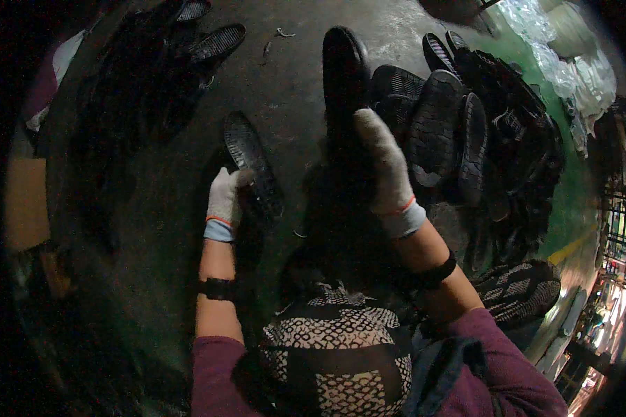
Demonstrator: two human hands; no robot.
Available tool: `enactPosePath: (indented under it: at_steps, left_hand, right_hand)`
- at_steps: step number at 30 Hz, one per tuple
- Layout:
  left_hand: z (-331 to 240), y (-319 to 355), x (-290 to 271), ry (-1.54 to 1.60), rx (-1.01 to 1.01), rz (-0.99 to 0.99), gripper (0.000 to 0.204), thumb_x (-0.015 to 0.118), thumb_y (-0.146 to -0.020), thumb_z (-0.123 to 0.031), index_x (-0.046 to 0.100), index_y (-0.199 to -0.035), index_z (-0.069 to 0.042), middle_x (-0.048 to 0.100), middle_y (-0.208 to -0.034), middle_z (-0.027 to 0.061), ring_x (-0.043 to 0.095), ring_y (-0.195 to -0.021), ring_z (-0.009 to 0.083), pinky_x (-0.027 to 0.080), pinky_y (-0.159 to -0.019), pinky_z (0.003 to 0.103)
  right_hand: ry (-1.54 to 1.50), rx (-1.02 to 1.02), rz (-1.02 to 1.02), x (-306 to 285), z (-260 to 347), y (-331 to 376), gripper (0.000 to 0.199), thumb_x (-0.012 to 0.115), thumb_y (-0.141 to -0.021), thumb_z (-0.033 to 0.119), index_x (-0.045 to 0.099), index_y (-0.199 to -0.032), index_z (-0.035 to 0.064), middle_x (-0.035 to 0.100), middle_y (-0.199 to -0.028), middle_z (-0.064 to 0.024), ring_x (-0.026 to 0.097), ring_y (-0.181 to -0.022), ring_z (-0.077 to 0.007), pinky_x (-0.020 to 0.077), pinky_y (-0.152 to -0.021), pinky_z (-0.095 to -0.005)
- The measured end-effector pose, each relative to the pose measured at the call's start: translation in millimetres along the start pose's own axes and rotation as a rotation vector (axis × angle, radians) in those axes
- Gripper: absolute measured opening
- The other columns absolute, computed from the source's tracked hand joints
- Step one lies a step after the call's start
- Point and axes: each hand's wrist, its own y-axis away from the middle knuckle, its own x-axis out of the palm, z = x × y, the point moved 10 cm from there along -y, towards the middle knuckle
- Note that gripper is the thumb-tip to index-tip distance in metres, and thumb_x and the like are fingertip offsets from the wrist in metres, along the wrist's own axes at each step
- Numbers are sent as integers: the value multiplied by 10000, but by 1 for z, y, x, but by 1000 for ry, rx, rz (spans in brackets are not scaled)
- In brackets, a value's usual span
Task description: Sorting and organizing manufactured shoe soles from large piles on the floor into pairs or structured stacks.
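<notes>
My left hand [227,200], in a white knit glove, grips a black ridged shoe sole [242,137] by its edge, with the thumb lying across it. My right hand [388,167], gloved alike, is at the side of a long, dark, round-ended shoe sole [345,59] that points away from me. Its thumb side faces up and the other fingers are hidden in shadow. Just right of that hand, more black soles [436,128] with a block-like tread lean together, one narrower sole [472,142] beside them.
A heap of black soles [518,132] fills the right side, and another dark heap [139,90] lies at the left. Clear plastic wrapping [570,62] is at the far right. Cardboard [26,201] stands at the left edge. Patterned cloth [341,340] covers the near middle. Small scraps [284,33] dot the floor.
</notes>
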Motion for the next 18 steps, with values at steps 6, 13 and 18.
enactPosePath:
  at_steps: [6,13,18]
  left_hand:
    - [-78,2,58,643,-15,-285,463,677,-987,-289,626,-1333,14,636,-1296,96,564,-1197,231,379,-1136,399]
    - [-162,35,95,795,56,-40,515,647,-1028,-386,629,-1347,18,687,-1261,116,652,-1179,222,529,-1048,367]
    - [-174,36,113,602,111,42,515,689,-1009,-386,646,-1319,22,684,-1260,117,659,-1146,202,513,-1020,355]
  right_hand:
    - [1394,-945,-231,63,67,21,933,844,-807,392,456,-1536,-42,555,-1435,-308,557,-1337,-405,420,-1148,-448]
    - [1825,-663,-337,74,36,-8,826,755,-835,537,562,-1469,44,576,-1374,-339,614,-1172,-484,491,-1011,-531]
    - [1778,-663,-359,44,14,-11,735,660,-909,528,539,-1493,98,611,-1316,-314,673,-1058,-477,554,-855,-555]
